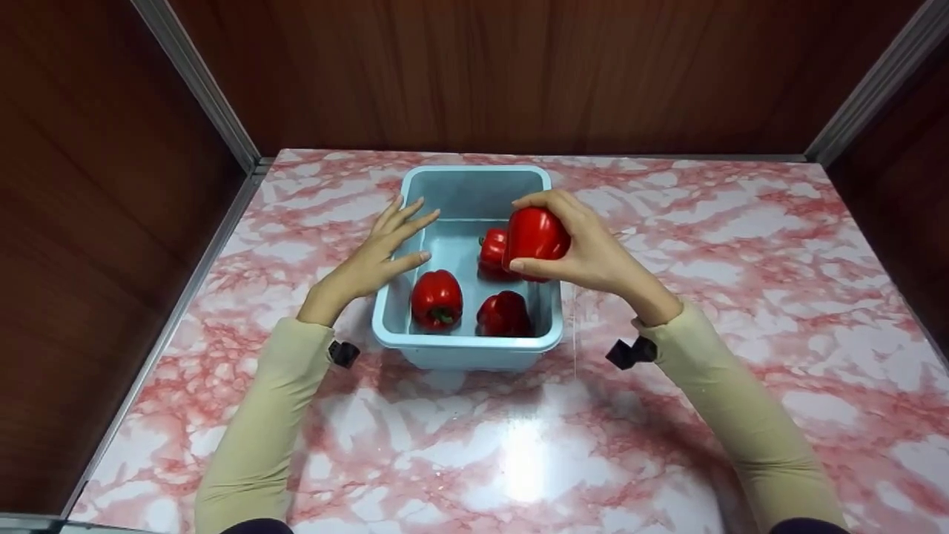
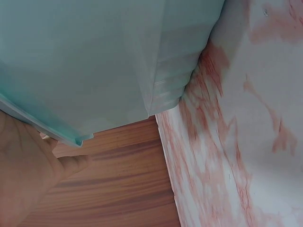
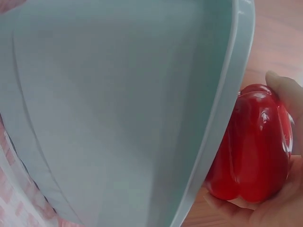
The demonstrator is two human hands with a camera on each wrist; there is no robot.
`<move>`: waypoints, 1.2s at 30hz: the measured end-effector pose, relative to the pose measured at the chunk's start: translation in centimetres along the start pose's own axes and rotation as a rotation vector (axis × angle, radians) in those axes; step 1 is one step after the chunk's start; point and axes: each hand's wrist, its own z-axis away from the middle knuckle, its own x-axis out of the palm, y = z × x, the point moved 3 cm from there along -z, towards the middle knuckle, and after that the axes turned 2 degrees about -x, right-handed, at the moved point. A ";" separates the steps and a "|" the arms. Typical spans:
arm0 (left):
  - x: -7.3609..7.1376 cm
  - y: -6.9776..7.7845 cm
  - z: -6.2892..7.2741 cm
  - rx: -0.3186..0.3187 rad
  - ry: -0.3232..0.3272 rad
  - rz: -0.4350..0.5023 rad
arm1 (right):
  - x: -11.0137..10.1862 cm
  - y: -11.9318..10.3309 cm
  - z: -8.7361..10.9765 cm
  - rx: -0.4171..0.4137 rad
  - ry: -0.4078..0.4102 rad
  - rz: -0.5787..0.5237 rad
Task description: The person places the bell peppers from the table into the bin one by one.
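Observation:
A light blue plastic bin [image 1: 467, 343] stands on the table with red bell peppers inside. One bell pepper [image 1: 437, 298] lies at its near left, another [image 1: 504, 314] at its near right. A third bell pepper [image 1: 492, 251] sits farther back, partly hidden behind the one held above it. My right hand [image 1: 593, 248] grips that bell pepper [image 1: 535, 241] between thumb and fingers over the bin's right rim; the right wrist view shows the held pepper [image 3: 255, 142] beside the bin wall [image 3: 113, 113]. My left hand [image 1: 371, 256] is at the left rim, fingers spread and holding nothing.
The table top [image 1: 712, 222] has a red and white marbled pattern. Dark wood panels [image 1: 519, 74] with metal edge strips rise at the back and both sides. A small black block [image 1: 632, 353] is worn on the right wrist and another [image 1: 343, 354] on the left.

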 end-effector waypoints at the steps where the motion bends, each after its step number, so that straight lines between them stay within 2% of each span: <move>1: 0.0 0.0 0.0 -0.002 -0.001 -0.002 | 0.0 0.1 0.0 -0.001 0.000 0.000; 13: 0.0 0.0 0.0 -0.016 -0.006 -0.013 | 0.2 0.6 -0.3 0.012 -0.002 0.000; 20: 0.0 0.1 0.0 -0.015 -0.008 -0.007 | 0.4 0.3 -0.7 -0.024 0.010 0.018; 36: 0.0 0.1 0.0 -0.011 0.002 0.008 | 0.9 0.2 -1.1 0.005 -0.015 -0.002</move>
